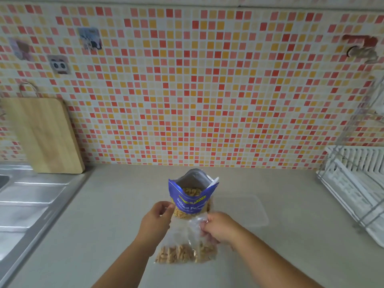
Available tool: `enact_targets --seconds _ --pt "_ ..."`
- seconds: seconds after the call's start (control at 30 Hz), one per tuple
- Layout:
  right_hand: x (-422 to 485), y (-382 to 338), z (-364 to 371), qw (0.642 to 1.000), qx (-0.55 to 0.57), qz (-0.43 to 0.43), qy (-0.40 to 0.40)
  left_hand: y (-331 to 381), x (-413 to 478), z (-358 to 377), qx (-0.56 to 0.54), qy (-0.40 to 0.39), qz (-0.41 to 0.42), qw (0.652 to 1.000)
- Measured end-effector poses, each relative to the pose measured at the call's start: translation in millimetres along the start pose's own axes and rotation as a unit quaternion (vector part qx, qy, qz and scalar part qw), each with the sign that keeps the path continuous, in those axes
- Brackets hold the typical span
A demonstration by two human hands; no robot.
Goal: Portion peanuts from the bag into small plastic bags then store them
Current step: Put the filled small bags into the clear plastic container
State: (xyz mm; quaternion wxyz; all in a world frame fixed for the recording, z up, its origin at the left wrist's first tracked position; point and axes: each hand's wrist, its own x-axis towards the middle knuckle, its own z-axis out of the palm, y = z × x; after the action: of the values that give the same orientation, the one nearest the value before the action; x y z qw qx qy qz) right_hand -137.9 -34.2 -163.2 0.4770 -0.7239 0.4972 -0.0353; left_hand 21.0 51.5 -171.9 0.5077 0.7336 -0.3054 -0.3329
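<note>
Both hands (154, 220) (218, 226) pinching peanut-bottomed small plastic bag (185, 244); open peanut bag (192, 196) behind.

The beige countertop (108, 215) bears an open blue peanut bag (192, 199), a clear lidded container (245, 210) beside it, and a white dish rack (353, 183).

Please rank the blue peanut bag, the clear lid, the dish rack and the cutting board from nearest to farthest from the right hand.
From the right hand:
1. Blue peanut bag, just ahead and left.
2. Clear lid, flat on the counter, to the right.
3. Dish rack, far right.
4. Cutting board, far left against the wall.
</note>
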Motion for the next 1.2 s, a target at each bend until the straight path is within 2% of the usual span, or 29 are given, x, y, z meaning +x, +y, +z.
enact_targets --seconds 0.07,0.13,0.23,0.37,0.5,0.6,0.67,0.73,0.9,0.97,1.07,1.2 --pt "7.6 20.6 17.0 0.993 -0.108 0.034 0.014 -31.2 -0.6 -0.6 0.132 -0.006 -0.021 0.991" --pt "10.1 37.1 28.1 0.983 -0.161 0.068 0.046 -55.4 -1.1 5.3 0.217 -0.025 -0.032 0.975" --pt "10.3 50.3 41.9 0.981 -0.147 0.096 0.084 -73.4 -4.6 12.7 0.27 -0.048 -0.025 0.961" --pt "11.0 53.1 58.6 0.985 -0.113 0.095 0.085 -85.5 -7.6 12.4 0.317 -0.04 -0.01 0.948" --pt "-1.3 52.7 62.0 0.976 -0.194 0.054 0.084 -95.7 -11.9 14.3 0.359 -0.023 0.033 0.932" --pt "-7.9 44.9 40.4 0.954 -0.264 -0.032 0.141 -92.9 -14.9 19.5 0.34 0.002 0.111 0.934" --pt "0.5 43.4 8.9 0.935 -0.296 -0.077 0.179 -85.2 -17.0 28.3 0.33 -0.009 0.134 0.935" --pt "18.6 48.5 -27.5 0.926 -0.338 -0.072 0.151 -77.8 -17.1 40.0 0.322 -0.033 0.153 0.934" --pt "58.6 78.1 -70.6 0.889 -0.458 -0.003 -0.011 -70.6 -16.0 70.6 0.37 -0.125 0.178 0.903" --pt "62.4 92.1 -70.7 0.879 -0.477 -0.008 -0.025 -69.6 -15.4 79.5 0.375 -0.141 0.179 0.899" --pt "58.8 101.8 -68.2 0.887 -0.462 -0.024 -0.019 -65.6 -12.0 85.3 0.382 -0.146 0.184 0.894" --pt "36.2 104.3 -57.7 0.897 -0.437 -0.039 -0.056 -71.7 -13.1 84.5 0.397 -0.148 0.19 0.886"
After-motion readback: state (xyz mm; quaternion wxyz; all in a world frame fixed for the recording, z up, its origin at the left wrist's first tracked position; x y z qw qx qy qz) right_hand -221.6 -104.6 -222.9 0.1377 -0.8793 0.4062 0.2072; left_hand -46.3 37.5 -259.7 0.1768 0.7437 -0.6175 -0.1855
